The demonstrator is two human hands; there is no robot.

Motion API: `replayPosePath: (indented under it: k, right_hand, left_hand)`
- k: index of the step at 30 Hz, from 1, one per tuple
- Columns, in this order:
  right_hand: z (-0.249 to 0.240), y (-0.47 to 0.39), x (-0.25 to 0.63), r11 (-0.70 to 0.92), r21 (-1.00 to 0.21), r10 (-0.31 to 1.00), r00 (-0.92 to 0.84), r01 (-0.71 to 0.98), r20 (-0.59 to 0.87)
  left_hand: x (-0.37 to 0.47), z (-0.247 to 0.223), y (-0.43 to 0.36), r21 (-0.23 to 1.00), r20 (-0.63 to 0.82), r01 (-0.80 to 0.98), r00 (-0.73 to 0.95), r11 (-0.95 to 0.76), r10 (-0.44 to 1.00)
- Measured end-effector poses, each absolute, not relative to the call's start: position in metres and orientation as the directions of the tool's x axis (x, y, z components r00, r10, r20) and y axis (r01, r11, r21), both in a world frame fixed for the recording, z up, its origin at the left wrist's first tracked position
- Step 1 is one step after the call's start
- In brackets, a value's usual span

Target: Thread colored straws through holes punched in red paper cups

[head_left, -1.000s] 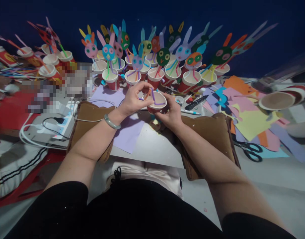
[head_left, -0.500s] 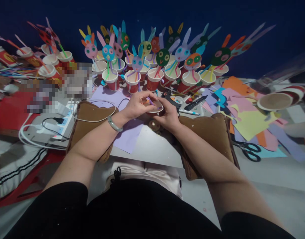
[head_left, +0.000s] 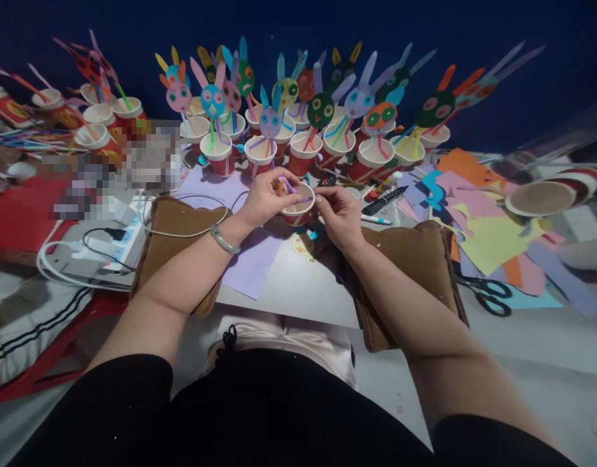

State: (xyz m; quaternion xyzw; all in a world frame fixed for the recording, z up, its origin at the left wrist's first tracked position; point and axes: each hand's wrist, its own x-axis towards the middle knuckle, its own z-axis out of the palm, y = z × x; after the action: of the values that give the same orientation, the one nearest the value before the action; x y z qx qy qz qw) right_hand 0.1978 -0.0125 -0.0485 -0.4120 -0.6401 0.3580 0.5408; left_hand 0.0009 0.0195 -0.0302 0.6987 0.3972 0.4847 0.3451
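My left hand (head_left: 269, 198) is closed on a red-and-white paper cup (head_left: 297, 218), with its thumb by the rim. A purple straw (head_left: 287, 185) and an orange straw (head_left: 280, 188) stand bent inside the cup. At the cup's right side is my right hand (head_left: 341, 219), thumb and forefinger drawn together by the rim; what they pinch, if anything, is too small to make out. On the table just below the cup lies a round yellow paper face (head_left: 302, 244) with a small yellow paper disc (head_left: 311, 260) and a blue paper bit beside it.
Several paper cups with paper animal heads on straws (head_left: 305, 148) stand behind my hands. Brown cushions (head_left: 405, 272) lie under both forearms. Paper scraps (head_left: 493, 240), black scissors (head_left: 493, 295) and a black marker (head_left: 385, 201) are to the right. A power strip (head_left: 128, 243) with cables is left.
My right hand has moved right and slightly down, off its earlier grasp around the cup. The cup has shifted a little left, and its straws and the yellow paper face show more clearly.
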Motion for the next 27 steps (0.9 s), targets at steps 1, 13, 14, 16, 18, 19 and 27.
replayPosePath:
  k: [1, 13, 14, 16, 18, 19, 27]
  right_hand:
    - [-0.048, -0.012, 0.197, 0.399, -0.907, 0.917, -0.071, 0.134, 0.392]
    - [-0.054, -0.013, 0.195, 0.44, -0.883, 0.897, -0.032, 0.163, 0.441]
    - [-0.053, -0.014, 0.194, 0.445, -0.881, 0.894, -0.031, 0.161, 0.446]
    - [-0.053, -0.015, 0.193, 0.449, -0.882, 0.893, -0.028, 0.147, 0.45]
    - [-0.052, -0.016, 0.192, 0.443, -0.888, 0.896, -0.023, 0.124, 0.444]
    - [-0.052, -0.016, 0.192, 0.439, -0.892, 0.898, -0.022, 0.11, 0.439]
    - [-0.052, -0.014, 0.19, 0.403, -0.914, 0.915, -0.019, 0.053, 0.402]
  left_hand:
    - [0.001, -0.031, 0.02, 0.873, 0.403, 0.201, 0.213, -0.444, 0.89]
    - [-0.001, -0.04, 0.023, 0.873, 0.451, 0.174, 0.064, -0.455, 0.89]
    - [0.0, -0.039, 0.022, 0.86, 0.471, 0.19, 0.057, -0.473, 0.88]
    - [0.001, -0.037, 0.02, 0.839, 0.503, 0.212, 0.051, -0.501, 0.863]
    - [0.001, -0.034, 0.018, 0.822, 0.529, 0.223, 0.042, -0.524, 0.848]
    - [0.001, -0.033, 0.018, 0.815, 0.541, 0.225, 0.037, -0.534, 0.84]
    - [0.0, -0.028, 0.018, 0.801, 0.572, 0.236, -0.029, -0.551, 0.82]
